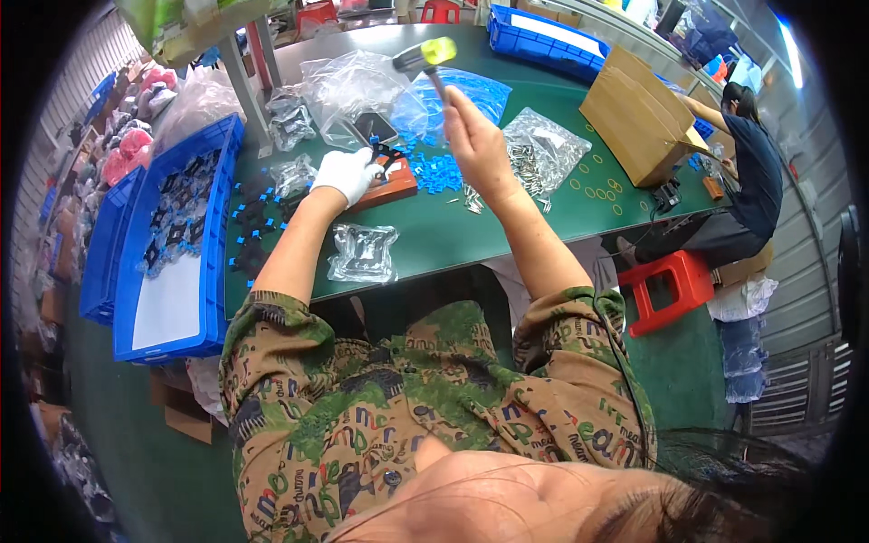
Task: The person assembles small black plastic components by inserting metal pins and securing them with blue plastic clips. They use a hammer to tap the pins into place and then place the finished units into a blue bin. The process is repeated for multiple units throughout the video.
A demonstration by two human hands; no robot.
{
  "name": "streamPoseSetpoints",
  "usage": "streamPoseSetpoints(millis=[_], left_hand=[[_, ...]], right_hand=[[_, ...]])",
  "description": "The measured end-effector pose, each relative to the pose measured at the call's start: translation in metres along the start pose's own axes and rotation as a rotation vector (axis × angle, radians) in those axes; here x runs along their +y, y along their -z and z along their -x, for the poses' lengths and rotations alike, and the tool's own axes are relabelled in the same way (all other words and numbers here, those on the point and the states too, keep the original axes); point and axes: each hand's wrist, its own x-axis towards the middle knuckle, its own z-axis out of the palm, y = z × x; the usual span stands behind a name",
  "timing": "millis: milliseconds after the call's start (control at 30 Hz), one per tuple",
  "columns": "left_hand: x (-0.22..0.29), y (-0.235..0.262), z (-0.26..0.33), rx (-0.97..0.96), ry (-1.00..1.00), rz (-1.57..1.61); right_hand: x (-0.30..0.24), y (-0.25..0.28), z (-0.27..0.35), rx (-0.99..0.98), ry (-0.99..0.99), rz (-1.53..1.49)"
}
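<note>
In my raised right hand (478, 149) is a mallet (427, 56) with a yellow and dark head, held by its handle above the table. My left hand (346, 176), in a white glove, is closed at a small black part (389, 158) on a reddish-brown block (391, 187). Its fingertips partly hide that part. Right of the block lies a pile of small blue pieces (436, 172). Metal pins (525, 165) spill from a clear bag beside it. Black parts with blue pieces (256, 217) lie in rows left of my left forearm.
A blue crate (233, 149) of bagged black parts stands at the left. A clear plastic package (362, 253) lies near the table's front edge. An open cardboard box (634, 118) and yellowish rings (593, 193) are at the right, where another person (760, 163) sits near a red stool (668, 290).
</note>
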Motion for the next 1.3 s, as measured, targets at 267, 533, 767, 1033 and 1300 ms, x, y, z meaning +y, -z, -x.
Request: streamPoseSetpoints(millis=[267, 533, 767, 1033, 1300], left_hand=[[-0.007, -0.021, -0.015, 0.011, 0.122, 0.177], [-0.001, -0.002, 0.06, 0.243, 0.469, 0.709], [0.076, -0.024, 0.222, 0.253, 0.581, 1.239], [0.088, -0.039, 0.313, 0.408, 0.783, 1.344], [0.084, -0.012, 0.314, 0.443, 0.782, 1.275]], right_hand=[[0.041, 0.008, 0.016, -0.143, 0.072, 0.339], [0.049, 0.063, 0.058, -0.727, -0.404, 0.178], [0.107, 0.048, 0.11, -0.815, -0.133, 0.385], [0.004, -0.041, 0.09, -0.634, 0.449, 0.352], [0.008, -0.088, 0.1, -0.867, 0.688, 0.301]])
